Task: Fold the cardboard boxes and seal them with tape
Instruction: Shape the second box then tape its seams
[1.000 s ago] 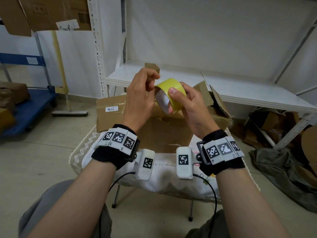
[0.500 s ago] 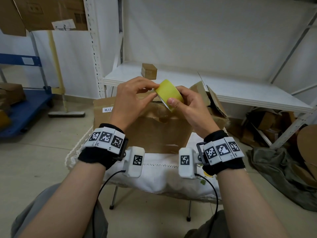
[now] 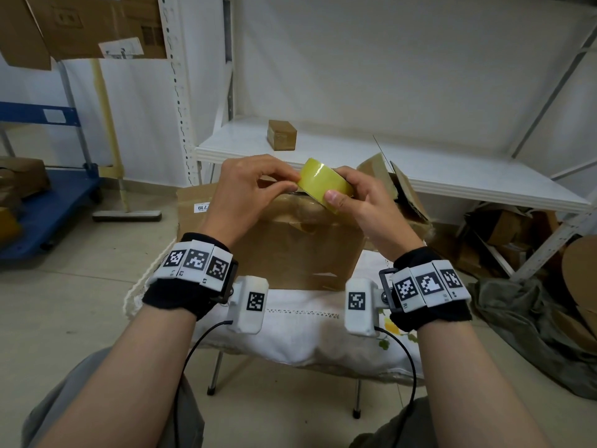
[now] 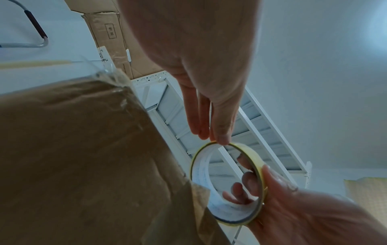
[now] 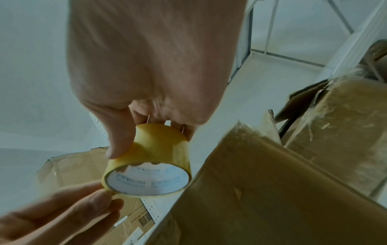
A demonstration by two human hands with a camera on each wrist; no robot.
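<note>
Landmark: the big box [image 3: 290, 247], which stands on the stool [image 3: 300, 334] right in front of you.
- Above its top edge: the tape roll [image 3: 323, 182], between your left hand [image 3: 248, 195] and right hand [image 3: 365, 205].
- Behind it: the shelf [image 3: 452, 173], with a small box [image 3: 281, 134] on it.
- To its left: the cart [image 3: 48, 202] and a broom [image 3: 126, 215].
- To its right, touching it: an open box [image 3: 403, 195].

Tape roll [image 3: 324, 184] — between both hands
</note>
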